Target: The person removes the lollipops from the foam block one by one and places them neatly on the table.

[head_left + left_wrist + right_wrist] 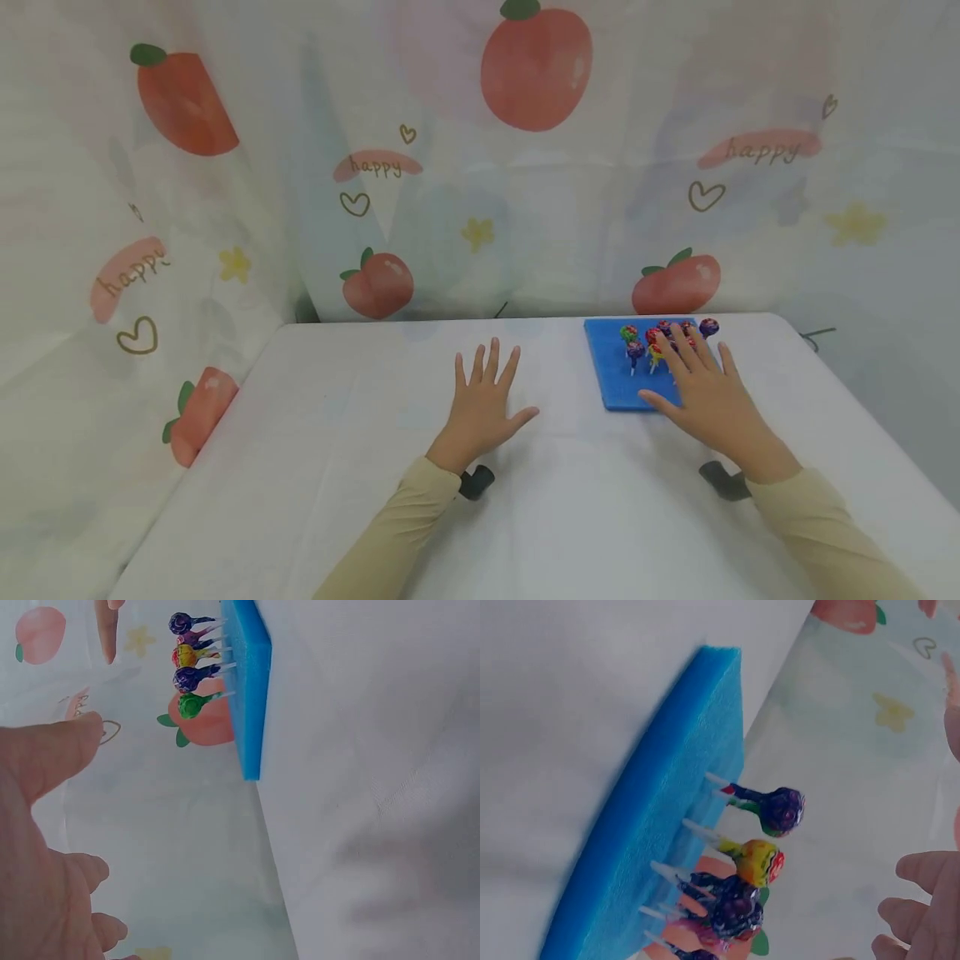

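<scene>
Blue board (619, 387), upright lollipops (635, 350); below right hand (711, 402)

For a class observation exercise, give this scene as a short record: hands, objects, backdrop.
Left hand: spread, raised over the white tabletop, holding nothing
Right hand: spread, holding nothing, partly hiding the lollipops in the head view
Blue board: flat on the tabletop, far right
Lollipops: standing upright in the board; count unclear
Backdrop: printed fruit, "happy" lettering
</scene>
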`<state>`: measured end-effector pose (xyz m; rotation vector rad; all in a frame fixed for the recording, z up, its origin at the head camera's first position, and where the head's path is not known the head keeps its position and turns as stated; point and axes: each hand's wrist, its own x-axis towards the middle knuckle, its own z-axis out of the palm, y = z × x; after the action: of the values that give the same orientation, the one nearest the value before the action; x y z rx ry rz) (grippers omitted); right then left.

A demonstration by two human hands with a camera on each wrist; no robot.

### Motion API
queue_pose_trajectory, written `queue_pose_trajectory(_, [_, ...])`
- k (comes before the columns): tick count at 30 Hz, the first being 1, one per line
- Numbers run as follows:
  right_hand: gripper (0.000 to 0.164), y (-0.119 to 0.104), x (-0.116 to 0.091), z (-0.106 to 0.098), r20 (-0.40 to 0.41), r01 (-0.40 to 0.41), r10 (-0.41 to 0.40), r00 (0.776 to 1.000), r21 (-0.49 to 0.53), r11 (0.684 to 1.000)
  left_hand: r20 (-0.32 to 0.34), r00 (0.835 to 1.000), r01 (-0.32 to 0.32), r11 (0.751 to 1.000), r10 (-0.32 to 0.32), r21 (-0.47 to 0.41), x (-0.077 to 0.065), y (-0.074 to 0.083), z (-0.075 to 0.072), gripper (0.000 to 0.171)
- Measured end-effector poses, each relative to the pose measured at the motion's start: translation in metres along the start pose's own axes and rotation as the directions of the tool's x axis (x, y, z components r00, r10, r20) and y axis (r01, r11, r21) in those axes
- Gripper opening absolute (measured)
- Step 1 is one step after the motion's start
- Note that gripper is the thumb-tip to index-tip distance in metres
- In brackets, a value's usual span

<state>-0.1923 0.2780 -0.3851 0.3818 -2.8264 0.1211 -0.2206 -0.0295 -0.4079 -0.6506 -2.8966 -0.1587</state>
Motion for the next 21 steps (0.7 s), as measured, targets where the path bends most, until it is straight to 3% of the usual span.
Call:
queue_pose_trajectory(6, [0.084, 0.025, -0.007, -0.002, -0.007, -0.048, 0.048, 0.999, -0.018, 0.999, 0.013, 0.999, -0.035, 0.999, 0.035, -0.008, 0.005, 0.007, -0.001, 0.084])
queue_pose_trajectory(13, [0.084, 0.057, -0.015, 0.006, 0.031, -0.084, 0.085, 0.996, -0.024, 0.996, 0.011, 0.995, -0.096, 0.994, 0.095, 0.059, 0.017, 0.013, 0.004, 0.082])
queue_pose_trajectory(21, [0.078, 0.084, -0.013, 0.019, 0.101, -0.022, 0.022, 0.995, 0.003, 1.0, 0.056, 0.991, -0.128, 0.99, 0.125, 0.063, 0.043, 0.015, 0.004, 0.079])
